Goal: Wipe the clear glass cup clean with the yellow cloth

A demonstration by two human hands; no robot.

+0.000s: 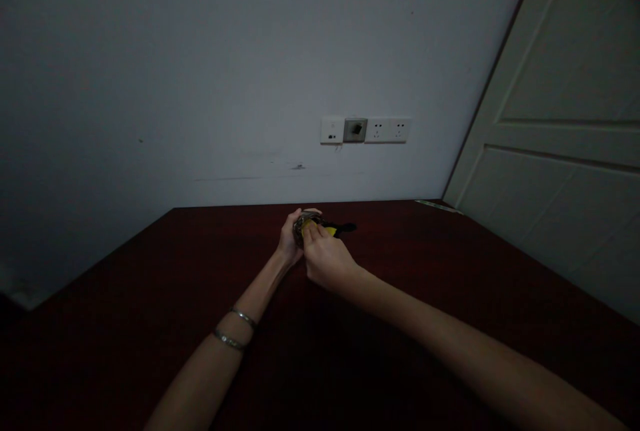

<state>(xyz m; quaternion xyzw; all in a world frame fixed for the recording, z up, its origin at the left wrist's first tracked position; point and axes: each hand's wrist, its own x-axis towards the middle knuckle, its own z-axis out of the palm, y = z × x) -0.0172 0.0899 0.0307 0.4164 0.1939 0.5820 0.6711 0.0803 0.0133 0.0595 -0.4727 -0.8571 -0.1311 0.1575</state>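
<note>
Near the far side of the dark red tabletop [225, 264], both hands meet around a small rounded object [299, 229] with a dark, streaky, shiny surface; its kind is hard to make out in the dim light. My left hand [289, 239] curls round its left side, fingers closed on it. Over its near side, my right hand [327, 259] pinches a bright yellow piece [331, 231], perhaps cloth, which shows on both sides of the fingers. A black, narrow part [346, 227] sticks out to the right beyond the fingers. The right hand covers much of the object.
A pale wall [240, 84] rises behind the tabletop, with white sockets [388, 130] and a grey switch plate [355, 130]. At right stands a white panelled door [560, 131]. A thin pale strip [439, 206] lies at the far right corner. Two bracelets [230, 339] circle my left forearm.
</note>
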